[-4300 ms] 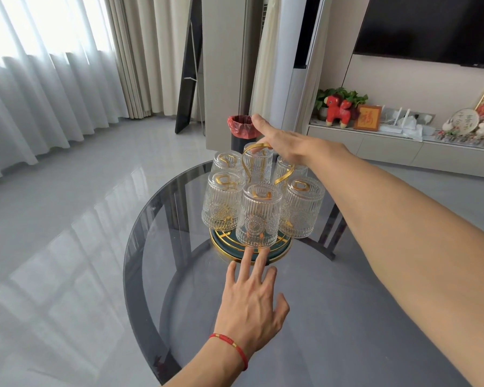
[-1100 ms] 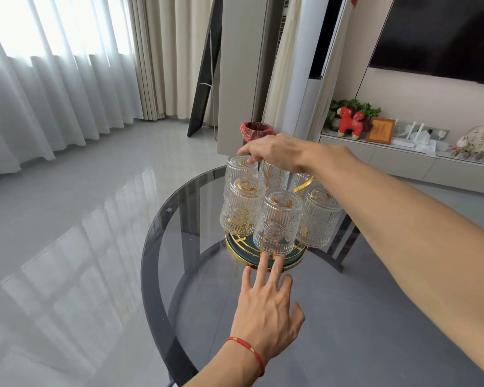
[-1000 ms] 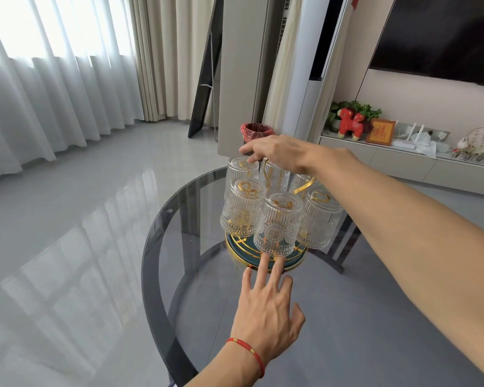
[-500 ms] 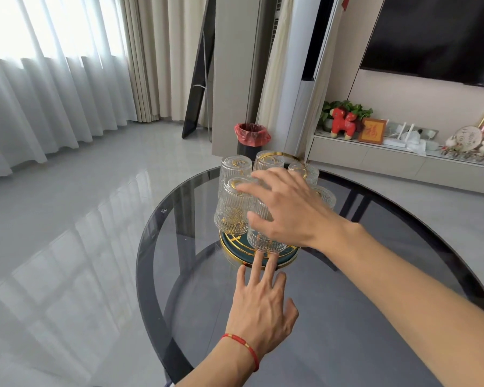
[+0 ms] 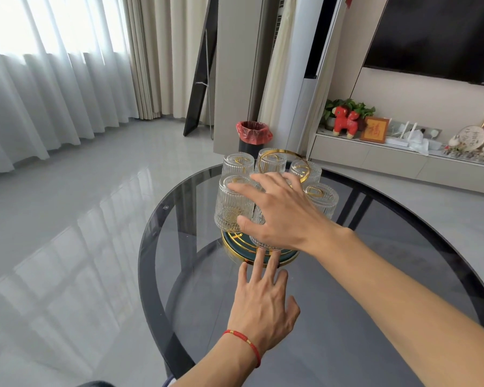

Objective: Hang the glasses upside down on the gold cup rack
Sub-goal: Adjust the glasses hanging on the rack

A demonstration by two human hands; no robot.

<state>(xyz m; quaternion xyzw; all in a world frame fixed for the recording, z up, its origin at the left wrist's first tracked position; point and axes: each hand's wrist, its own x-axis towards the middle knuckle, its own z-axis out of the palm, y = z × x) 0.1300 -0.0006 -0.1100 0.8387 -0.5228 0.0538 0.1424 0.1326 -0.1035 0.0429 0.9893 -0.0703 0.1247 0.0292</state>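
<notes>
The gold cup rack [image 5: 234,243], with a dark green round base and a gold ring handle [image 5: 285,152], stands on the smoked-glass round table [image 5: 375,280]. Several ribbed clear glasses hang upside down on it, among them a front left one [image 5: 228,208], a front right one [image 5: 323,203] and a back one [image 5: 238,165]. My right hand [image 5: 282,216] lies over the front middle glass [image 5: 266,244] with fingers spread, hiding most of it. My left hand [image 5: 260,305] rests flat on the table, fingertips at the base's rim.
The table's dark rim [image 5: 147,247] curves close on the left, with glossy grey floor beyond. A black bin with a red liner [image 5: 253,135] stands behind the table. A low TV cabinet [image 5: 389,160] with ornaments runs along the right wall.
My right hand has left the ring handle at the top and come down in front of the rack, onto the front middle glass. My left hand has stayed at the base.
</notes>
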